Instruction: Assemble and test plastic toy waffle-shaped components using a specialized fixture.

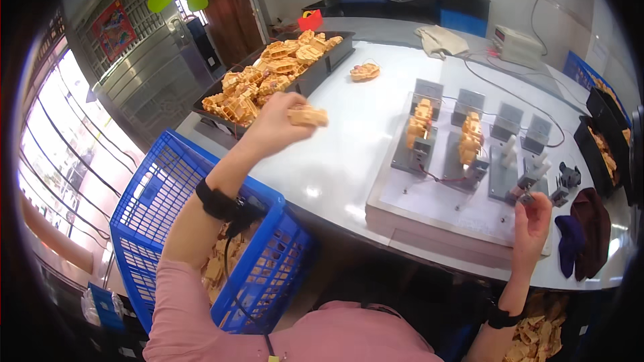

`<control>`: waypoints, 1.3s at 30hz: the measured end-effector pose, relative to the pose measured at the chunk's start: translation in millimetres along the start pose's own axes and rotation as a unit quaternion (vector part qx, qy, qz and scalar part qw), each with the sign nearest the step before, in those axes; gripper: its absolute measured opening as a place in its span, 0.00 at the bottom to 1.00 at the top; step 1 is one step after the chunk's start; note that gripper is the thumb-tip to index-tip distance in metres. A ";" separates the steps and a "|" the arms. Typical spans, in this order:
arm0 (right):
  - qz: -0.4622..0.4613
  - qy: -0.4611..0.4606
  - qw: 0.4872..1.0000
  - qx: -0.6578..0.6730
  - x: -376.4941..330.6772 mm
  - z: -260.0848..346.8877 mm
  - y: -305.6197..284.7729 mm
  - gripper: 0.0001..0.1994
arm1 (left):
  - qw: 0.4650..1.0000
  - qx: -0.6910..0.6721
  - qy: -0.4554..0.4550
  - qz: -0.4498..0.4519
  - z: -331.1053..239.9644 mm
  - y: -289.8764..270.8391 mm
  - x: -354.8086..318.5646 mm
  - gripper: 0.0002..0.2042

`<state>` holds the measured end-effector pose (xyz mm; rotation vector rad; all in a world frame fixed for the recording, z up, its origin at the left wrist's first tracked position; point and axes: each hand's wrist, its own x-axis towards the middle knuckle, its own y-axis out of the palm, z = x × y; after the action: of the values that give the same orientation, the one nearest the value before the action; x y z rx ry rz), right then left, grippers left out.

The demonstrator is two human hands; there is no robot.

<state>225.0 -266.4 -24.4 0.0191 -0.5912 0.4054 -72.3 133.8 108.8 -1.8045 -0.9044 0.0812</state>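
We see the left hand [272,124] raised above the white tabletop [335,167], forearm reaching up and forward from the lower edge, a black wrist strap just below the wrist. Its fingers are closed around a small tan plastic part [308,116], which sticks out to the right of the fist and hangs clear of the tabletop, just beside the long black tray [322,67] heaped with similar orange-tan parts. The part looks blocky and ribbed, pale orange-brown. The right hand [531,222] is lifted at the near right edge of the white fixture board [436,204], fingertips pinched on a small dark piece [525,197] by the nearest stand. On the board, 2 stands carry stacks of tan parts [420,123]. A blue slatted basket [161,188] sits below the left forearm, beside the tabletop.
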 end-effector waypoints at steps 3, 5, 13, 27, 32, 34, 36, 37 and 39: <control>0.000 0.002 1.000 -0.012 3.1 -8.2 -1.4 0.18 | 0.968 -0.180 -0.129 -0.118 89.4 -18.2 47.5 0.32; -0.005 -0.007 1.000 -0.014 2.9 -9.0 -1.2 0.16 | 0.965 -0.023 -0.075 -0.249 139.1 -43.4 76.8 0.44; -0.022 -0.004 0.998 -0.065 -1.1 1.8 1.7 0.18 | 0.971 0.012 -0.033 -0.238 168.7 19.2 61.8 0.35; -0.105 0.012 0.993 -0.051 1.2 14.5 8.5 0.10 | 0.915 -0.267 -0.293 -0.069 162.9 14.6 -141.7 0.12; 0.021 -0.014 0.991 -0.129 -2.9 31.4 6.5 0.04 | 0.872 -0.328 -0.342 -0.122 185.2 -2.3 -183.0 0.12; 0.080 -0.054 0.971 -0.220 -4.1 46.6 10.6 0.04 | 0.894 -0.297 -0.306 -0.135 153.0 9.8 -174.1 0.10; 0.138 -0.020 0.963 -0.229 -7.2 58.0 34.3 0.07 | 0.921 -0.288 -0.254 -0.063 120.2 13.9 -163.1 0.10; 0.141 -0.021 0.962 -0.232 -7.5 61.2 45.8 0.07 | 0.942 -0.273 -0.195 0.012 99.5 16.2 -152.7 0.09; 0.180 -0.113 0.922 -0.323 -8.3 72.7 60.0 0.10 | 0.941 -0.289 -0.169 0.052 41.5 19.0 -131.3 0.07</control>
<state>157.0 -223.8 25.7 -0.6943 -0.9415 0.5516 -174.2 83.3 28.9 -2.4365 -1.1572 0.2168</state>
